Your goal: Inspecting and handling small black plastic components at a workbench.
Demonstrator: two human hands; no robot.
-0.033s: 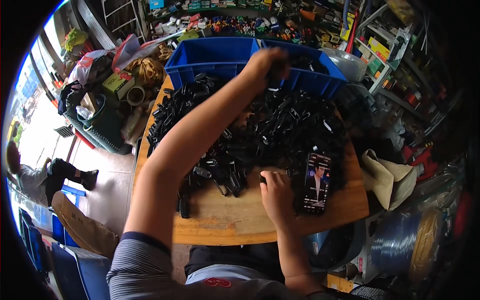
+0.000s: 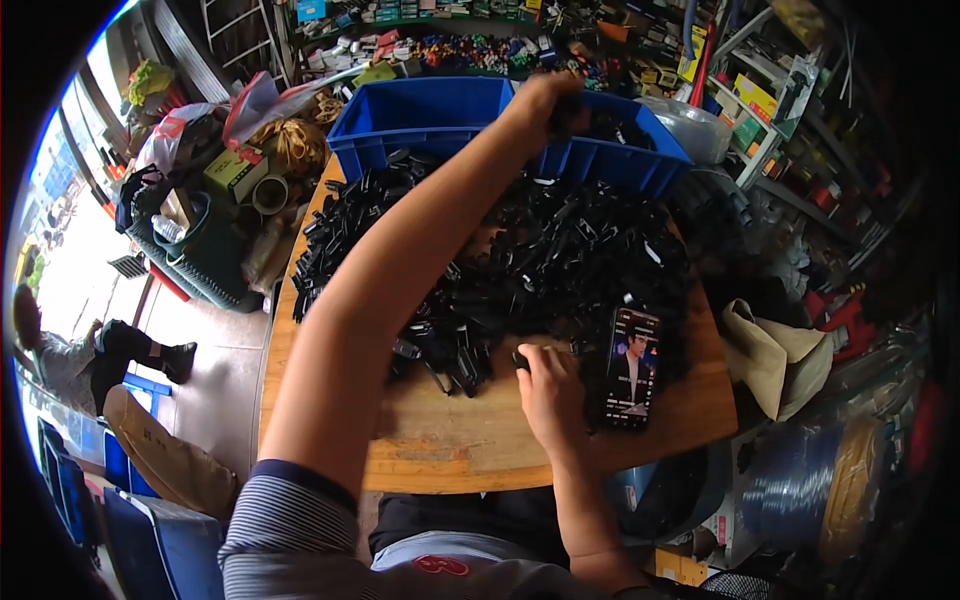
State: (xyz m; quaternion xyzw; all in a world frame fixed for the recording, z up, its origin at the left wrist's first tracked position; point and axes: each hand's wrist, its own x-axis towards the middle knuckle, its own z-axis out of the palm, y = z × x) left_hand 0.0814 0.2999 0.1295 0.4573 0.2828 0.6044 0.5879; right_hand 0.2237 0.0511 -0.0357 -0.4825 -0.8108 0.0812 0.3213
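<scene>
Black plastic parts [image 2: 560, 250], small and clip-like, heaped across the far and middle portion of a wooden worktop [image 2: 450, 450]; the heap runs from the left edge almost to the right edge, thinning toward the bare near strip.

Head view, items in order:

1. Left hand [image 2: 545, 98]: arm stretched over the heap to the far edge, hand at the rim of the blue plastic bin [image 2: 420, 115]. Fingers curled around dark pieces; the grasp looks closed on a few black parts, though the exact piece cannot be told.

2. Right hand [image 2: 548, 385]: resting on the worktop near the near edge, at the heap's front fringe. Fingers bent, fingertips touching one black part; whether it is pinched or only touched cannot be told.

3. Smartphone [image 2: 630, 368]: lying flat just beside the right hand, toward the right edge, screen lit, partly on the black parts.

4. Blue bin: standing at the far edge, holding more black parts in its right portion.

5. Beige cloth [image 2: 770, 355]: off the right edge.

6. Cluttered shelves [image 2: 450, 45]: beyond the bin.

7. Seated person [image 2: 80, 355]: on the floor, well apart to the left.
</scene>
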